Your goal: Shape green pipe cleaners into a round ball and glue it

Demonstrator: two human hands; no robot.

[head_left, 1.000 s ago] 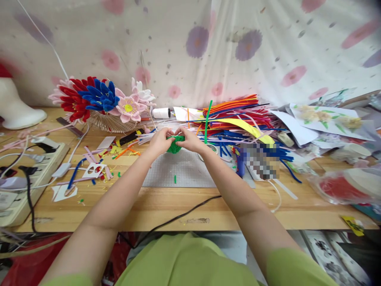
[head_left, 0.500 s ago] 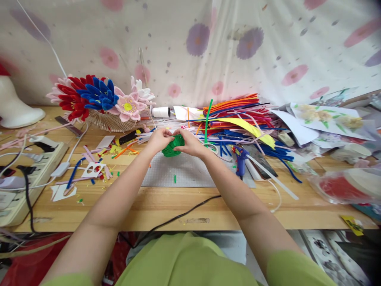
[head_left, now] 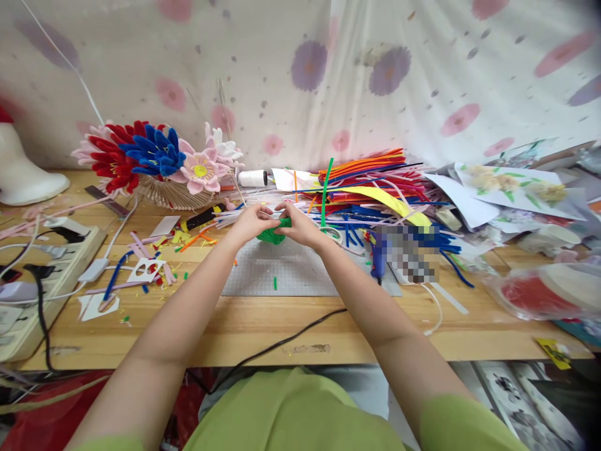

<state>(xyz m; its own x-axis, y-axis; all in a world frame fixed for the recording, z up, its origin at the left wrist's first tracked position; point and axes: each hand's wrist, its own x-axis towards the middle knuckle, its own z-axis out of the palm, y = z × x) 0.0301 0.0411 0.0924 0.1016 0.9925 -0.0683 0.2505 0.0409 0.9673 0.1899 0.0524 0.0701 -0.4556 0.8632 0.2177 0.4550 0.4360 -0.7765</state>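
Between my hands, above the grey cutting mat (head_left: 305, 275), is a rounded green piece that looks made of pipe cleaners (head_left: 271, 237). My left hand (head_left: 252, 223) grips its upper left side with fingers closed. On its right side my right hand (head_left: 299, 223) is closed too, thumb and fingers pinching the top edge. My fingers cover much of the upper part. A short green scrap (head_left: 275, 283) lies on the mat below. Just behind my right hand a long green pipe cleaner (head_left: 327, 191) sticks up.
Bundles of coloured pipe cleaners (head_left: 366, 166) lie at the back. A blue glue gun (head_left: 378, 260) is right of the mat, near a blurred-out patch. Fuzzy flowers (head_left: 157, 150) stand back left, above a power strip (head_left: 70, 275). A black cord (head_left: 291, 335) crosses the front.
The green piece has tilted and its dark centre no longer shows. Both hands have shifted slightly, with my fingers closer together over its top. The view has moved a little.
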